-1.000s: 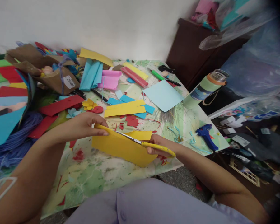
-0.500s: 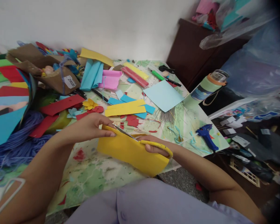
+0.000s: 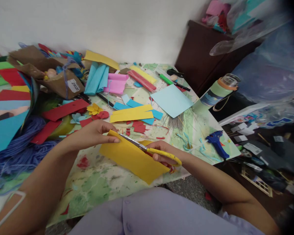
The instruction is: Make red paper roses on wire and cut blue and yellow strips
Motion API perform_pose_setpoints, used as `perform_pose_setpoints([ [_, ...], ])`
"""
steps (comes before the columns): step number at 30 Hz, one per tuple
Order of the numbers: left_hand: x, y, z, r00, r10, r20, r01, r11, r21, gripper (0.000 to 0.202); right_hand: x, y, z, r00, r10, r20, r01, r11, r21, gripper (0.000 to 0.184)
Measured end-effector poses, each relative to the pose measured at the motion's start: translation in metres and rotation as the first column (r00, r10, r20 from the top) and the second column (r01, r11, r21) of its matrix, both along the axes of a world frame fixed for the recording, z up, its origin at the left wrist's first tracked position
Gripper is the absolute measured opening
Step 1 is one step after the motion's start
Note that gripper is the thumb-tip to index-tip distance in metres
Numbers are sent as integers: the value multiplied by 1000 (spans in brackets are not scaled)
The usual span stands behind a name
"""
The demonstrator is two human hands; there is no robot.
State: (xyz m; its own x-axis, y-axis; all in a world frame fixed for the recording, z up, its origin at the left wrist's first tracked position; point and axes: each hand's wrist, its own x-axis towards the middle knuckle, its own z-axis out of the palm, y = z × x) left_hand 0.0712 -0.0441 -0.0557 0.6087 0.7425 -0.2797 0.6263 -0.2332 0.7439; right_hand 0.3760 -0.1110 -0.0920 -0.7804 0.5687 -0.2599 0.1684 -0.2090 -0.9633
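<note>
My left hand (image 3: 94, 135) pinches the upper edge of a yellow paper sheet (image 3: 129, 156) between thumb and fingers. My right hand (image 3: 161, 154) grips yellow-handled scissors (image 3: 163, 154), and their steel blades (image 3: 132, 142) lie across the top of the sheet. The far blade is partly hidden by the paper. The sheet is held just above a paint-stained table (image 3: 105, 192), and a second yellow layer shows behind the blades.
Scattered on the table are yellow paper strips (image 3: 131, 113), a light blue paper square (image 3: 171, 100), and red scraps. A blue glue gun (image 3: 217, 145) lies at the right edge. A brown paper bag (image 3: 56, 73) and blue yarn (image 3: 19, 147) sit left; a water bottle (image 3: 218, 93) lies beyond the corner.
The yellow sheet has swung and tilted between the hands, and more of the scissor blades shows than half a second ago. My left hand has shifted slightly right.
</note>
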Motion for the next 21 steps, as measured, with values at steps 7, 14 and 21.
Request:
perform_pose_setpoints([
  [7, 4, 0, -6, 998, 46, 51, -40, 992, -124, 35, -10, 8, 13, 996, 47, -75, -32, 982, 185, 64],
  [14, 13, -4, -3, 993, -1, 117, 15, 992, -122, 32, -18, 13, 12, 993, 77, -87, -53, 967, 249, 61],
  [21, 10, -3, -6, 992, 16, 128, 4, 987, -159, 33, -19, 11, 10, 999, 10, -51, -1, 987, 164, 60],
])
